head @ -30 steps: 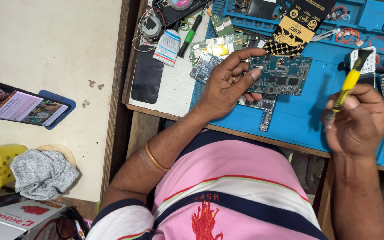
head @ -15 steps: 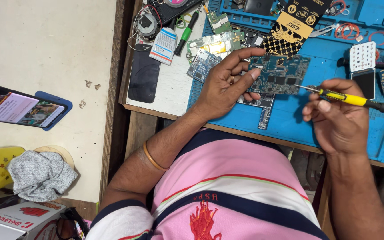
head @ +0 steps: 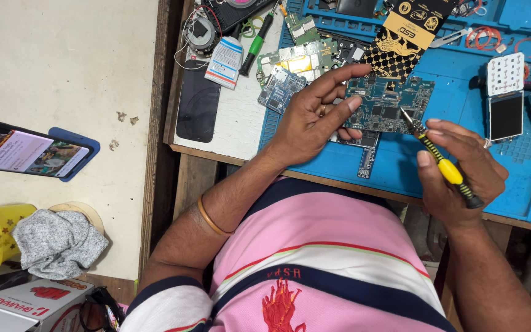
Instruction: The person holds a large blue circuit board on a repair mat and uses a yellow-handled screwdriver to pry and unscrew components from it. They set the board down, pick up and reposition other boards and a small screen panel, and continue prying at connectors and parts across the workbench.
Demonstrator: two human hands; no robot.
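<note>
A dark teal circuit board lies on the blue work mat. My left hand grips its left edge with thumb and fingers, steadying it. My right hand holds a yellow and black screwdriver, whose metal tip rests on the board's lower right part. A second narrow board piece pokes out below my left hand.
Other boards, a green-handled tool, a small white bottle and a black phone back lie at the bench's left. A small phone with keypad sits right. A black and gold packet lies behind. A lit phone rests on the floor.
My right hand has swung the screwdriver from pointing up, to level, to tip down on the circuit board. My left hand has stayed on the board.
</note>
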